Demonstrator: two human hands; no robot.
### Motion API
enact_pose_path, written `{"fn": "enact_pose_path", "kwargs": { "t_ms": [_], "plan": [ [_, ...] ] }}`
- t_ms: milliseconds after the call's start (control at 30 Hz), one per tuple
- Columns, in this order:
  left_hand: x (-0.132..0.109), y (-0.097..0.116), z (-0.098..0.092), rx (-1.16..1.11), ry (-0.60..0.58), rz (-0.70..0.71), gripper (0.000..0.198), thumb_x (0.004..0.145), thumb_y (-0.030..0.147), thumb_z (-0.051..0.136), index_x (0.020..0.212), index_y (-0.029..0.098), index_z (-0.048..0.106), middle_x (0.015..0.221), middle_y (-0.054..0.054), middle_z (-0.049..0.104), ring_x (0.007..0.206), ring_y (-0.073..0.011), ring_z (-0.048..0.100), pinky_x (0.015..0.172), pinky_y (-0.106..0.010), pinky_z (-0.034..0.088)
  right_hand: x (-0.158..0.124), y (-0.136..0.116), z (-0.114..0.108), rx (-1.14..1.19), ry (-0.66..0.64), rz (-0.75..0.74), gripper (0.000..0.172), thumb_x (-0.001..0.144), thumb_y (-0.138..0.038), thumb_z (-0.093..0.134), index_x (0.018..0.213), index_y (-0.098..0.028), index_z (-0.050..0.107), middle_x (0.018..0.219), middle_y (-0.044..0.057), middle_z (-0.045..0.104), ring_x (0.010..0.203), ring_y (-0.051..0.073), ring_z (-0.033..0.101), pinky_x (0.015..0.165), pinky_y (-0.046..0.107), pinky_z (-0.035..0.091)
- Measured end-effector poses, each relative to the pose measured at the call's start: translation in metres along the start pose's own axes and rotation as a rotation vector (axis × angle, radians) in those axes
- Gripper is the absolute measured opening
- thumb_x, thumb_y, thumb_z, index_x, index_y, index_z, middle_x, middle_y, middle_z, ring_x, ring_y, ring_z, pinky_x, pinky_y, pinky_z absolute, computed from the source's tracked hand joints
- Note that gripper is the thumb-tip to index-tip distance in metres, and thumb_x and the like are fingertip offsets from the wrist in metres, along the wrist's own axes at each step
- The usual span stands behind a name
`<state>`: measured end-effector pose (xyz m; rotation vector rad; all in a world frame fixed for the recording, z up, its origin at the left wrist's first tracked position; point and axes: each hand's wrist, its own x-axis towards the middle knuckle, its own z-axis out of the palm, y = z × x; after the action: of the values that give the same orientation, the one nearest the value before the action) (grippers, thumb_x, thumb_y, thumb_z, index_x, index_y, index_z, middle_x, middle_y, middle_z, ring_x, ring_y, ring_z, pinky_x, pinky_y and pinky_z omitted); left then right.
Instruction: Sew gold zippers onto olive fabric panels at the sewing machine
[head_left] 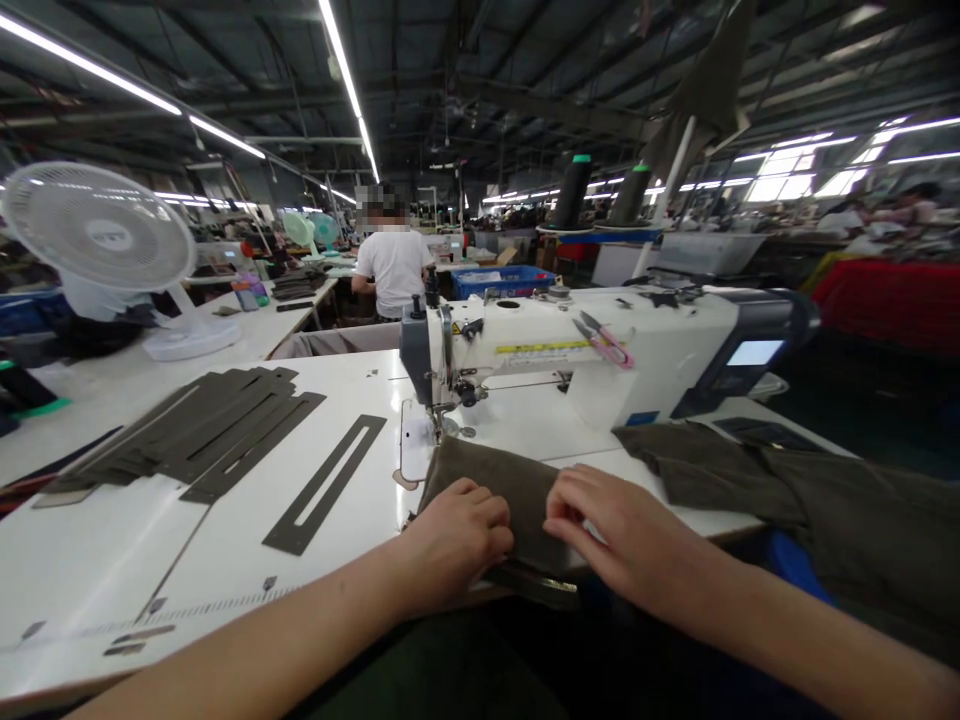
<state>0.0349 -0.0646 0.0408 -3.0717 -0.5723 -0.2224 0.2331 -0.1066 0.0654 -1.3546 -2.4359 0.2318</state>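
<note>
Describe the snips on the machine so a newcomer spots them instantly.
Start at the white sewing machine. On its arm, just right of the yellow label, lie the snips. Their pink handles stand out against the white casing.

Olive-drab fabric (pixel 487 490); white sewing machine (pixel 660 345)

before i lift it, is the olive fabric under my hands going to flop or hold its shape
Probably floppy. The olive fabric under your left hand and right hand bends softly around the fingers, and the similar cloth to the right sags in loose folds over the edge of the table. It likely feels light for its size, though its thickness is hard to judge.
</note>
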Motion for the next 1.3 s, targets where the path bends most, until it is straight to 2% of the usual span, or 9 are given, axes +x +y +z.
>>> {"fn": "enact_pose_path", "kwargs": {
  "t_ms": [167, 300, 533, 733, 867, 1000, 1067, 1133, 1300],
  "plan": [
    [0.003, 0.003, -0.01, 0.048, -0.012, -0.048, 0.01, 0.086, 0.011, 0.042, 0.085, 0.015, 0.051, 0.085, -0.006, 0.056, 0.074, -0.0181, 0.051, 0.069, -0.03, 0.04, -0.035, 0.018, 0.0, 0.071, -0.054, 0.136, 0.01, 0.076, -0.017, 0.057, 0.086, -0.019, 0.058, 0.086, 0.004, 0.061, 0.082, 0.02, 0.056, 0.073, 0.033, 0.043],
    [0.005, 0.007, -0.026, -0.138, 0.173, -0.22, 0.013, 0.089, 0.013, 0.038, 0.084, 0.018, 0.049, 0.081, -0.002, 0.056, 0.073, -0.0155, 0.053, 0.064, -0.025, 0.041, -0.033, 0.024, 0.0, 0.132, 0.232, 0.086, 0.031, 0.074, -0.021, 0.062, 0.104, -0.02, 0.054, 0.108, 0.008, 0.058, 0.1, 0.022, 0.053, 0.087, 0.035, 0.042],
    [0.003, 0.011, -0.048, -0.095, 0.366, -0.333, 0.016, 0.089, 0.019, 0.033, 0.081, 0.02, 0.047, 0.072, -0.002, 0.057, 0.064, -0.0156, 0.054, 0.058, -0.025, 0.039, -0.007, 0.007, -0.017, 0.002, 0.608, -0.107, 0.01, 0.083, -0.025, 0.055, 0.074, -0.021, 0.055, 0.075, 0.005, 0.059, 0.073, 0.019, 0.057, 0.066, 0.031, 0.046],
    [0.007, 0.03, -0.078, -0.016, 0.596, -0.279, 0.018, 0.091, 0.022, 0.028, 0.081, 0.02, 0.043, 0.057, 0.002, 0.051, 0.05, -0.0145, 0.048, 0.057, -0.028, 0.039, -0.026, -0.014, -0.064, -0.318, 0.749, -0.116, 0.014, 0.088, -0.032, 0.043, 0.092, -0.027, 0.055, 0.074, 0.004, 0.064, 0.063, 0.019, 0.059, 0.058, 0.031, 0.042],
    [0.008, 0.032, -0.059, -0.447, 0.662, -0.583, 0.015, 0.091, 0.027, 0.03, 0.083, 0.022, 0.041, 0.059, 0.003, 0.051, 0.053, -0.0143, 0.05, 0.05, -0.024, 0.037, 0.006, 0.003, -0.084, -0.496, 0.492, -0.058, 0.032, 0.086, -0.05, 0.037, 0.087, -0.026, 0.059, 0.067, 0.005, 0.064, 0.056, 0.02, 0.058, 0.051, 0.03, 0.034],
    [-0.017, 0.004, -0.009, -0.668, 0.344, -0.907, 0.012, 0.088, 0.024, 0.033, 0.088, 0.018, 0.044, 0.06, 0.001, 0.056, 0.053, -0.0166, 0.054, 0.051, -0.027, 0.043, 0.078, 0.033, -0.025, -0.403, -0.056, -0.043, 0.031, 0.084, -0.047, 0.048, 0.077, -0.019, 0.061, 0.072, 0.009, 0.066, 0.068, 0.024, 0.061, 0.055, 0.029, 0.032],
    [-0.035, -0.01, 0.004, -0.514, 0.22, -0.834, 0.03, 0.081, 0.031, 0.051, 0.105, 0.015, 0.044, 0.087, -0.007, 0.064, 0.076, -0.0226, 0.061, 0.068, -0.036, 0.047, 0.106, 0.041, 0.015, -0.346, -0.145, -0.077, 0.028, 0.08, -0.046, 0.056, 0.073, -0.019, 0.062, 0.071, 0.007, 0.067, 0.069, 0.022, 0.061, 0.056, 0.027, 0.032],
    [-0.049, -0.02, 0.004, -0.337, 0.125, -0.669, 0.067, 0.067, 0.045, 0.067, 0.122, 0.017, 0.039, 0.122, -0.015, 0.052, 0.109, -0.0322, 0.05, 0.091, -0.05, 0.037, 0.12, 0.044, 0.045, -0.297, -0.167, -0.081, 0.029, 0.079, -0.048, 0.056, 0.073, -0.02, 0.062, 0.074, 0.005, 0.067, 0.071, 0.02, 0.061, 0.057, 0.025, 0.033],
    [-0.046, -0.029, -0.004, -0.218, -0.088, -0.473, 0.091, 0.064, 0.067, 0.056, 0.134, 0.015, 0.031, 0.142, -0.015, 0.027, 0.131, -0.0372, 0.016, 0.104, -0.06, 0.001, 0.12, 0.061, 0.054, -0.238, -0.097, 0.074, 0.038, 0.076, -0.056, 0.054, 0.077, -0.019, 0.059, 0.079, 0.006, 0.066, 0.075, 0.022, 0.06, 0.059, 0.026, 0.035]
  ]
}}
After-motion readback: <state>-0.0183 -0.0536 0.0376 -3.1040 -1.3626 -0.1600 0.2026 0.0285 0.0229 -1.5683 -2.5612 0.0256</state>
